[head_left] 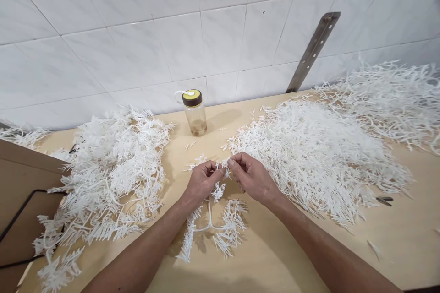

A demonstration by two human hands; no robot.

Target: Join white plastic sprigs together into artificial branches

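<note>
My left hand (pixel 205 178) pinches a white plastic branch spray (pixel 210 224) with feathery side sprigs, its forked stem hanging down toward me over the table. Close beside it, my right hand (pixel 250 175) has thumb and forefinger pressed together at the top of the same spray; whether a small sprig sits between those fingertips is too fine to make out. To the right lies a broad heap of loose thin white sprigs (pixel 309 151). On the left rises a pile of branched white sprays (pixel 118 174).
A clear bottle (pixel 195 119) with a dark and yellow lid stands near the tiled wall. A slotted metal bar (pixel 312 52) leans there. More white strands (pixel 388 100) lie far right. Small dark metal snips (pixel 384 201) sit by the heap. A brown box (pixel 27 206) borders the left.
</note>
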